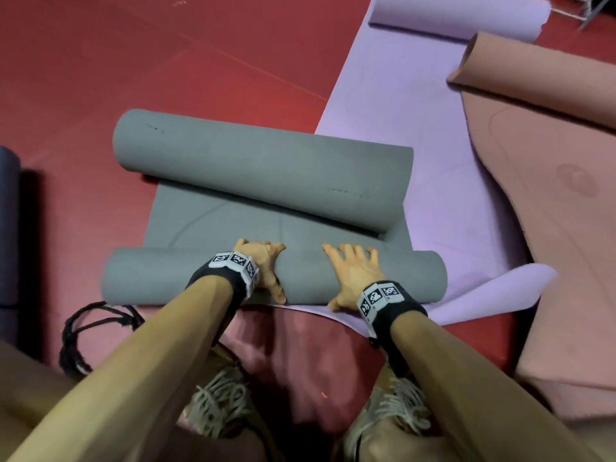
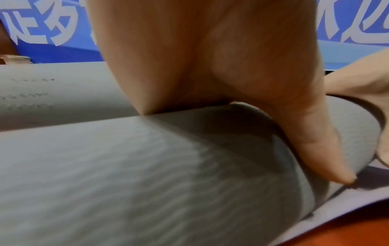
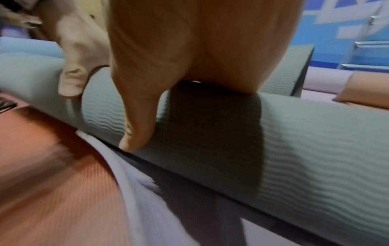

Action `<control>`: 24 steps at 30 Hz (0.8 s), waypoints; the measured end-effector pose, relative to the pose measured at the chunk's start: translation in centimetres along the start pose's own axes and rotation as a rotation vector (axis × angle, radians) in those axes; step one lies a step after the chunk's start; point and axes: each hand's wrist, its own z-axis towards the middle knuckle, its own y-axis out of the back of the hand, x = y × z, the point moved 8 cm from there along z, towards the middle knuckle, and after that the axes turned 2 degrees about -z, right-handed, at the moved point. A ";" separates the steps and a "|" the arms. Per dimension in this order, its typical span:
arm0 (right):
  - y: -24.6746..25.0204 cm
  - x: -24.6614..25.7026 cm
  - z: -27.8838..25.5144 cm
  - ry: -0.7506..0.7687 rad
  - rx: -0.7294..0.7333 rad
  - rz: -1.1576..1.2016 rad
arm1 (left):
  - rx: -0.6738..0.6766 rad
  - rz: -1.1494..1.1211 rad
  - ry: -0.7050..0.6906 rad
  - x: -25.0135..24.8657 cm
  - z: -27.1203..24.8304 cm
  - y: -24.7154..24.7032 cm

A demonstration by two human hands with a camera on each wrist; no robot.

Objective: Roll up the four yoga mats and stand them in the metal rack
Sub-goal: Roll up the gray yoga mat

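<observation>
A grey yoga mat (image 1: 206, 221) lies on the red floor, rolled at both ends. Its far roll (image 1: 260, 168) is thick; the near roll (image 1: 160, 275) lies just in front of my feet. My left hand (image 1: 263, 261) grips the near roll, fingers bent over its top and thumb down its near side (image 2: 311, 146). My right hand (image 1: 353, 271) presses on the same roll with fingers spread, thumb (image 3: 136, 129) on the near side. The metal rack (image 1: 580, 11) shows at the top right corner.
A purple mat (image 1: 383, 95) lies under the grey one, its far end rolled (image 1: 460, 15). A pink mat (image 1: 550, 181) lies partly unrolled on the right. A dark blue roll (image 1: 8, 221) sits at the left edge. A black cord (image 1: 83, 335) lies near my shoes (image 1: 220, 401).
</observation>
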 end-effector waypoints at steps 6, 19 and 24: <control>2.2 -1.2 2.8 -0.029 0.128 0.089 | -0.263 0.108 -0.012 2.1 -2.4 -0.3; 1.1 -1.6 2.6 -0.026 0.303 0.213 | -0.013 0.172 0.000 2.1 0.2 0.7; 2.3 -3.6 1.9 -0.098 -0.003 0.183 | 0.065 0.075 0.032 2.7 1.5 1.2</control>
